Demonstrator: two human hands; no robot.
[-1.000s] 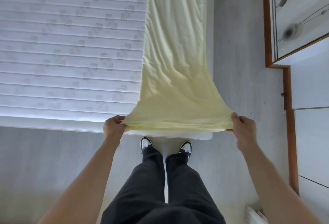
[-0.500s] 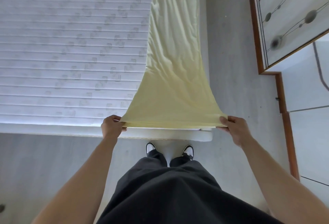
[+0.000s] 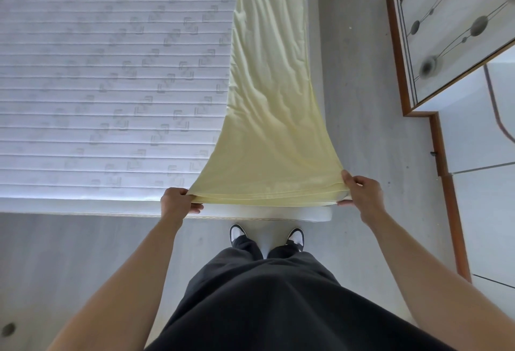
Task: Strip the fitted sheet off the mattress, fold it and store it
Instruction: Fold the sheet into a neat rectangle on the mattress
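Note:
The pale yellow fitted sheet (image 3: 267,116) lies as a long folded strip along the right side of the bare white quilted mattress (image 3: 111,71). Its near end is stretched taut between my hands above the mattress's foot corner. My left hand (image 3: 175,203) pinches the left corner of that end. My right hand (image 3: 362,191) grips the right corner, just past the mattress's right edge. The strip's far end runs out of view at the top.
I stand at the foot of the bed, my shoes (image 3: 264,235) on grey floor (image 3: 362,99). A wardrobe (image 3: 451,30) with wood-trimmed patterned doors stands to the right, a floor strip between it and the bed.
The camera view has shifted a little. My hands keep hold of the sheet's end, and the right hand has moved slightly outward, widening the stretched edge.

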